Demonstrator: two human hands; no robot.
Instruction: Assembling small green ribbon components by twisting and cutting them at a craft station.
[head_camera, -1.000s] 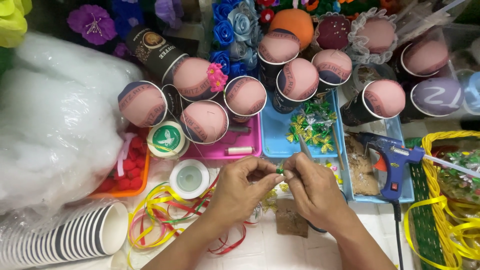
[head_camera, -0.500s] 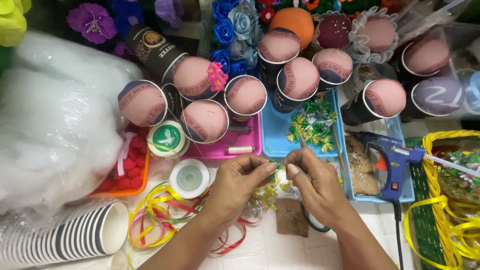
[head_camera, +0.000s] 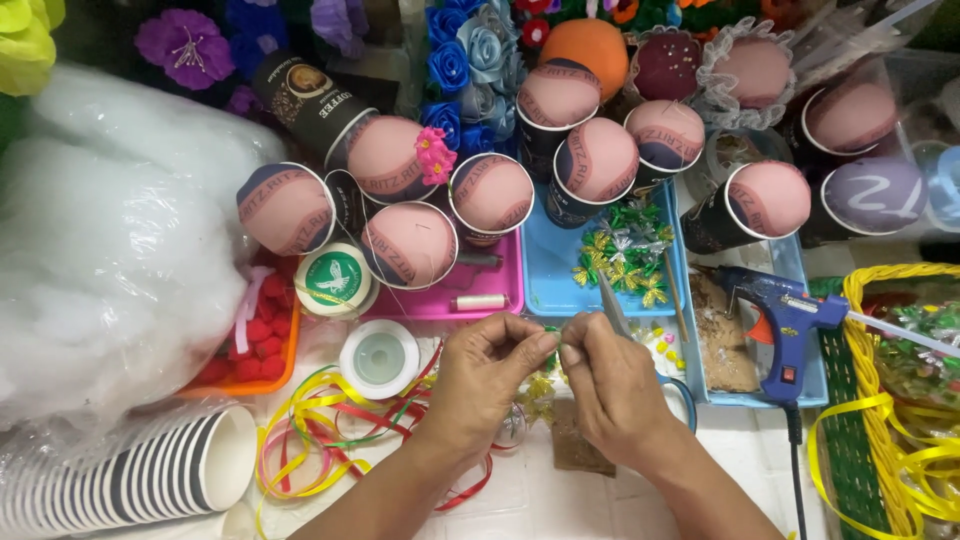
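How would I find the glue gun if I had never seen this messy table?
Look to the right, at the yellow basket. Just left of it, a blue tray holds the glue gun, lying flat. It is the only blue tool with an orange trigger and a clear stick poking out.

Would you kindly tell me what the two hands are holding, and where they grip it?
Both the left hand and right hand pinch a tiny green piece between fingertips; scissors stay hooked in the right hand.
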